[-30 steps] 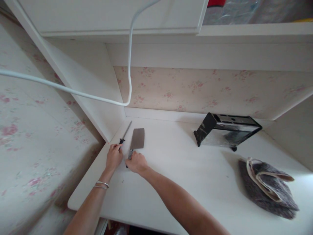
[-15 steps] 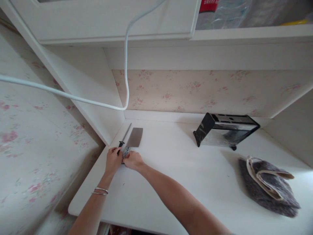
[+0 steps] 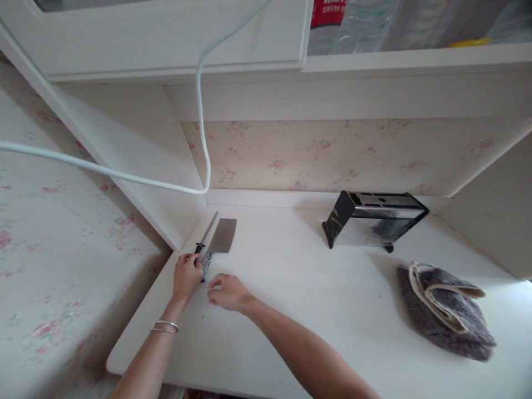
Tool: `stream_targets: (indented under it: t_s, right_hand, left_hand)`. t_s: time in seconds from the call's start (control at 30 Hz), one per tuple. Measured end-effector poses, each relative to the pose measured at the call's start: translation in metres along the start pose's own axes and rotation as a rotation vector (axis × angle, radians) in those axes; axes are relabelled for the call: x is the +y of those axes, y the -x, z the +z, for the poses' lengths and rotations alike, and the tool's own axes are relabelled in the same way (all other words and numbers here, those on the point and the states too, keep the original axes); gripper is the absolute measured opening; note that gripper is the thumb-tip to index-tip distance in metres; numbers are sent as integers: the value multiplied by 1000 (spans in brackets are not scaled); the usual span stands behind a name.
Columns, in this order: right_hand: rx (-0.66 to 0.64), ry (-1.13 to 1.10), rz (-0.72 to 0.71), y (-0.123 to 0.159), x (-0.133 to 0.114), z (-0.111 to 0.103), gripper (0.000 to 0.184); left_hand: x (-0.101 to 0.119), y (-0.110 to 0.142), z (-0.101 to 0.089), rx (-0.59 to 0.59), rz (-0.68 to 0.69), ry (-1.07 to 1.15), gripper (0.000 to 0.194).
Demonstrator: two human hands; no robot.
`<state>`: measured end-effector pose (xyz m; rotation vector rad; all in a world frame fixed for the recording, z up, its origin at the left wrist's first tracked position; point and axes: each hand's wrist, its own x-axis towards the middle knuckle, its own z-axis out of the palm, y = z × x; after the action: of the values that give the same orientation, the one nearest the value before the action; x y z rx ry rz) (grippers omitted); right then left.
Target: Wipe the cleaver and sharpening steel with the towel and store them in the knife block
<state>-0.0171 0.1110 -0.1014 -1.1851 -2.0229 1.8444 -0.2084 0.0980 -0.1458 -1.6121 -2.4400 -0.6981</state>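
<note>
My left hand (image 3: pixel 187 276) is closed around the black handle of a honing steel (image 3: pixel 210 227), a thin rod with a guard, lying on the white desk at the left. Right beside it lies a cleaver (image 3: pixel 223 235), its broad blade pointing away from me and its patterned handle close to my left fingers. My right hand (image 3: pixel 228 292) is just off the cleaver's handle, nearer to me and to the right. Its thumb and fingers are curled but apart, with nothing between them.
A black-framed knife block (image 3: pixel 380 213) with clear sides stands at the back right. In front of it a folded grey-brown towel (image 3: pixel 449 310) lies on the white desk (image 3: pixel 299 316). A white cable (image 3: pixel 145 180) hangs across the upper left, below the cabinet (image 3: pixel 166 39).
My right hand has shifted the cleaver left against the honing steel, then let go of its handle and drawn back toward me. My left hand stays on the honing steel.
</note>
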Motion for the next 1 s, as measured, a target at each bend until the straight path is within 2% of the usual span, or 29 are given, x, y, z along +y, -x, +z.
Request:
stream_targets:
  t_s: [0.1,0.23,0.3,0.43,0.5,0.53,0.6,0.77,0.83,1.0]
  right_hand:
    - [-49,-173,9,25,17,-18,22]
    - [-12,-296,36,69,50,-69,22]
    - [85,-298,63,95,70,-102,31]
    - [392,-331,90,148,105,-174,41]
    - [547,-389,51,173,116,-211,38]
    - [693,-470,23,186,120,-230,39]
    - [873,-533,-60,207,125,-269,43]
    - [1277,-493,-108,235,135,-353,40]
    - [1356,-445,-99,235,140,-379,46]
    - [1333,-268,-30,221,151,-419,70]
  left_hand:
    - [2,-1,-4,19,13,15,28]
    - [11,0,-14,58,24,36,27]
    - [21,1,-21,87,34,48,28]
    - [56,7,-32,87,117,131,28]
    - [80,10,-34,48,187,210,26]
    - [94,13,-34,24,219,256,25]
    - [125,19,-31,-31,274,359,24]
    - [220,38,-14,-201,392,645,24]
    - [261,41,-3,-262,410,758,25]
    - [346,25,25,-370,378,982,35]
